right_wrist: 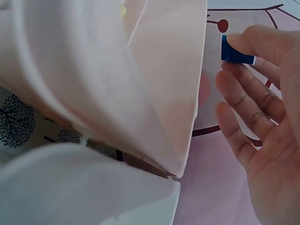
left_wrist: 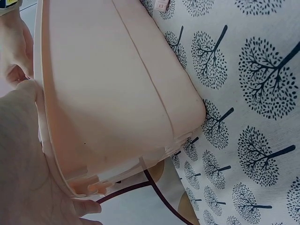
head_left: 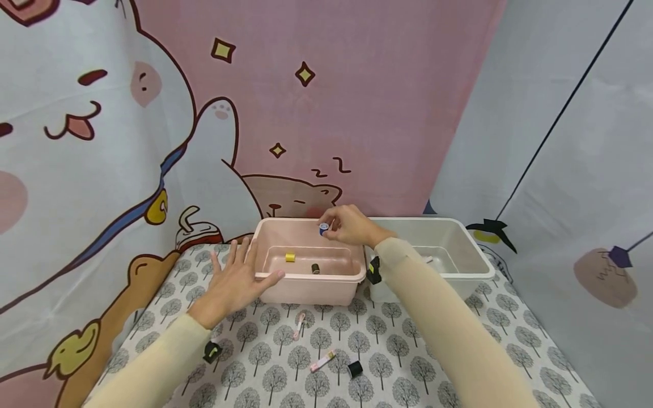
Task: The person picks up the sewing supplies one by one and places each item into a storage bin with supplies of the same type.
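Resting inside pink bin [head_left: 311,290]: yellow spool [head_left: 290,258], dark spool [head_left: 316,269]

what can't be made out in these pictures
Head: inside of the white bin, partly behind the right sleeve.
Head: pink-and-white strip, too small to identify.
Left wrist: inside of the pink bin, behind its outer wall.
Left wrist: pink piece, cut by top edge.

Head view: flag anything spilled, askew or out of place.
Nothing looks spilled. The black cylindrical spool might seem out of place: it lies on the tree-print cloth, while a yellow spool and a dark spool lie in the pink plastic bin.
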`<state>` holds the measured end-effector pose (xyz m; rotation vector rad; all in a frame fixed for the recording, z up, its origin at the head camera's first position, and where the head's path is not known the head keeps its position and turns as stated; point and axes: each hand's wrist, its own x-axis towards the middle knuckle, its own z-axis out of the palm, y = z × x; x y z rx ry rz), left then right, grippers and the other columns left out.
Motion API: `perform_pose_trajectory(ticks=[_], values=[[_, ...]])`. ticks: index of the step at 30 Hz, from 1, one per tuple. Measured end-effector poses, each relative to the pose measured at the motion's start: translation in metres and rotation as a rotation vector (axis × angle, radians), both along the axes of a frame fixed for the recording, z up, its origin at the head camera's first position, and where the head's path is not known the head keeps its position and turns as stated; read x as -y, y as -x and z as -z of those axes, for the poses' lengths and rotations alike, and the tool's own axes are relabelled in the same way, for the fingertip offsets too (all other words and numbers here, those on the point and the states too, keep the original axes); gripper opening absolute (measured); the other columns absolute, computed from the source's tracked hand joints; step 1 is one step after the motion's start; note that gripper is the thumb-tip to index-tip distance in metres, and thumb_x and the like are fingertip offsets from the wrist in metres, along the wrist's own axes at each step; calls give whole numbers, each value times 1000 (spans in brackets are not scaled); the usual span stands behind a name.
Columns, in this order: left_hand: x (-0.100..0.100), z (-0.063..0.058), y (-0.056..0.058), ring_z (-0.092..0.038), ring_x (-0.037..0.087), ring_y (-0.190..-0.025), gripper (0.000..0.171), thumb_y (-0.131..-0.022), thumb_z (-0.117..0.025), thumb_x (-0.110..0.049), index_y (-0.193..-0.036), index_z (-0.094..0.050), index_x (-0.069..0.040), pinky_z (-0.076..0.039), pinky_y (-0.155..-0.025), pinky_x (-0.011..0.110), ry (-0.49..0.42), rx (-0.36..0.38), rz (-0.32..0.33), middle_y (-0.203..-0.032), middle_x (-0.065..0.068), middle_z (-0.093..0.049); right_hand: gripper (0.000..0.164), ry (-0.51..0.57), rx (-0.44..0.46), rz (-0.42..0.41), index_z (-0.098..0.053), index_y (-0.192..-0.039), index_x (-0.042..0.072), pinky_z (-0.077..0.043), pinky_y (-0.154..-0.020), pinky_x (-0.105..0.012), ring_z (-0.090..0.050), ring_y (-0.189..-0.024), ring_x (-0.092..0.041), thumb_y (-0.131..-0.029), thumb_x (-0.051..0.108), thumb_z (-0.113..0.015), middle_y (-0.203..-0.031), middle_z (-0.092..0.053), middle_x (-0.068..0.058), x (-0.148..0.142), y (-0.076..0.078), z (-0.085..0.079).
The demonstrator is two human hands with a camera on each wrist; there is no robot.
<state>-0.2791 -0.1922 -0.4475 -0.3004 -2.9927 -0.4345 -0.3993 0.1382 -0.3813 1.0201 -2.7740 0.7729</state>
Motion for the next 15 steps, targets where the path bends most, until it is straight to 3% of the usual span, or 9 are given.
perform_pose_trajectory(ticks=[10, 15], values=[[-1, 0, 1, 3, 55, -182, 120, -109, -49, -87, -187, -12, -4, 18, -134, 88, -5, 4, 0, -195, 25, -2, 25, 8, 34, 49, -87, -129, 11, -71, -95, -40, -84, -99, -19, -104, 14, -87, -115, -90, -5, 0, 9, 0], [-1, 1, 1, 3, 55, -182, 122, -108, -46, -91, -187, -12, -4, 18, -134, 87, -5, 3, -3, -195, 25, -3, 37, -2, 53, 83, -83, -138, 8, -70, -105, -47, -85, -112, -29, -102, 13, -89, -132, -87, -14, 2, 11, 0]])
